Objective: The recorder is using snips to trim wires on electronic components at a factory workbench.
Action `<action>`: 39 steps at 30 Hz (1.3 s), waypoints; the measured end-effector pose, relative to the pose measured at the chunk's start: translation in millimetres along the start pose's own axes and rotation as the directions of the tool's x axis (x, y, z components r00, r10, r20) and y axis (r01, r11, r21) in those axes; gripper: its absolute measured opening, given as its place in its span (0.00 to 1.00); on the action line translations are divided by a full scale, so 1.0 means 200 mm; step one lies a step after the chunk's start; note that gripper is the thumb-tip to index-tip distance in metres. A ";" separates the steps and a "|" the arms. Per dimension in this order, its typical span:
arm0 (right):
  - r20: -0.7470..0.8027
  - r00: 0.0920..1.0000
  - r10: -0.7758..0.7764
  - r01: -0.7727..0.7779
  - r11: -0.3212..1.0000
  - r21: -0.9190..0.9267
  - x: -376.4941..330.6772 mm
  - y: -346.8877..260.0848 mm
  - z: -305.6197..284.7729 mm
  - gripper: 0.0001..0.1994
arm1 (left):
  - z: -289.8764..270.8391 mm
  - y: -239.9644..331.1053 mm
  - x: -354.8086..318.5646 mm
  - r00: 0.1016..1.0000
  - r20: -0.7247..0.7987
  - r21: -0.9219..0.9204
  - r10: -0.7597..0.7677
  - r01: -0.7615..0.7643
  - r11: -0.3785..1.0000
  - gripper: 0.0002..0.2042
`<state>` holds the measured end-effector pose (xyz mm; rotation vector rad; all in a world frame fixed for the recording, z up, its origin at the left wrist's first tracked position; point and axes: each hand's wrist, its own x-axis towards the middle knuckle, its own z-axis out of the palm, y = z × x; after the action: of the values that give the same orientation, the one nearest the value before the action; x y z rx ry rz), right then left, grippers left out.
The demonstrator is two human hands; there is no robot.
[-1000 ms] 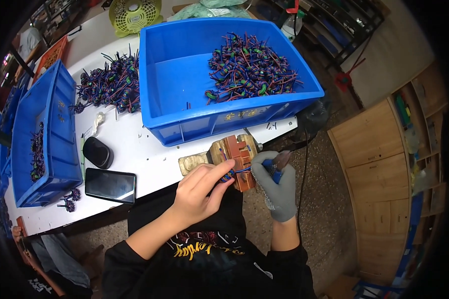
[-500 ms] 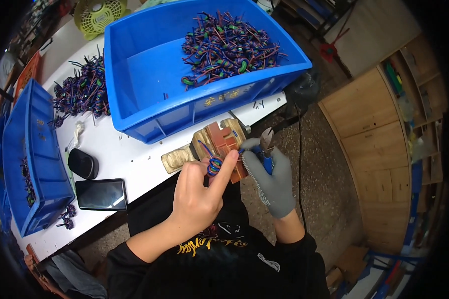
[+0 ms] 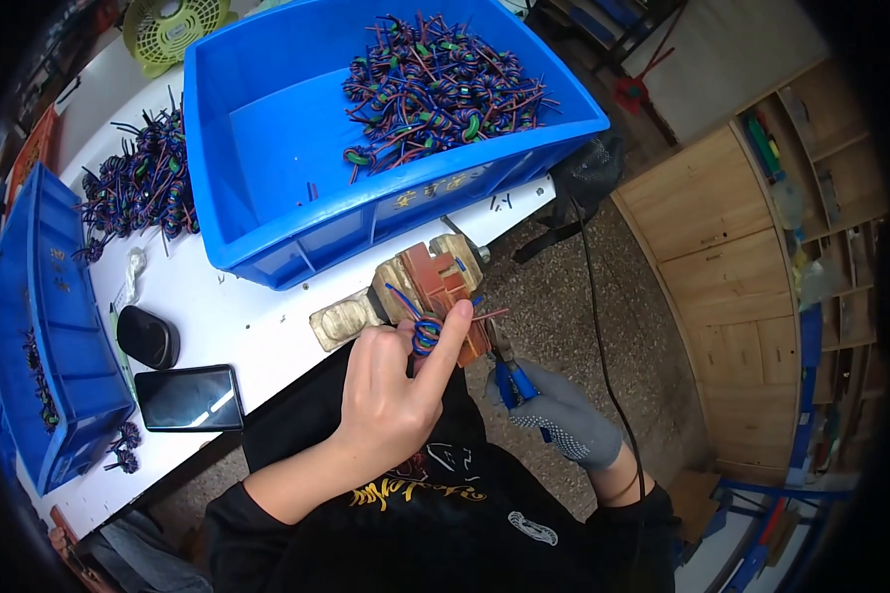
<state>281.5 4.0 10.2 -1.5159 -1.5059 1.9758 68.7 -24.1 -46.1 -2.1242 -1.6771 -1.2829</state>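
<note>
My bare left hand [image 3: 391,385] pinches a small coiled bundle of coloured wires [image 3: 426,336] against a reddish-brown notched block [image 3: 435,279]. Its index finger reaches along the block, and thin wire ends stick out to the right past the fingertip. The block sits in a worn bench vise [image 3: 396,287] at the table edge. In my right hand [image 3: 569,420], which wears a grey glove, is a pair of blue-handled cutting pliers [image 3: 514,383]. Their jaws point up beside the block's right side, below the wire ends; whether they touch anything I cannot tell.
Behind the vise stands a large blue bin [image 3: 297,222] with a heap of wire bundles [image 3: 445,89]. More bundles [image 3: 148,183] lie left of it. A smaller blue bin [image 3: 54,346], a phone [image 3: 189,398] and a black case [image 3: 148,336] are at left. A black cable [image 3: 603,341] hangs at right.
My right hand has moved down and turned, bringing the pliers from upright above the glove to below the wire ends. My left hand keeps its hold. The view has shifted slightly.
</note>
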 end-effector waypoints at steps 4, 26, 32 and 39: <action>0.029 0.999 -0.014 0.015 0.999 -0.035 0.01 -0.02 -0.01 0.29 | 0.00 -0.01 0.00 1.000 0.002 -0.015 0.007 -0.006 1.000 0.30; 0.047 0.996 0.074 -0.057 0.956 -0.288 -0.02 -0.14 -0.10 0.15 | 0.03 -0.06 -0.02 0.999 -0.049 -0.232 -0.009 -0.003 0.973 0.30; -0.003 0.989 0.145 -0.138 0.938 -0.318 0.00 -0.27 -0.07 0.16 | 0.01 -0.06 -0.01 1.000 0.001 -0.247 -0.020 0.020 0.969 0.30; -0.028 0.999 0.020 -0.033 0.809 -0.587 0.06 -0.32 0.00 0.21 | -0.04 -0.07 0.01 0.995 0.091 -0.275 -0.027 0.051 0.960 0.29</action>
<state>252.5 40.2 56.1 -1.7634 -2.2416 1.5578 53.0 -22.6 -45.3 -2.3422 -1.6646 -1.5398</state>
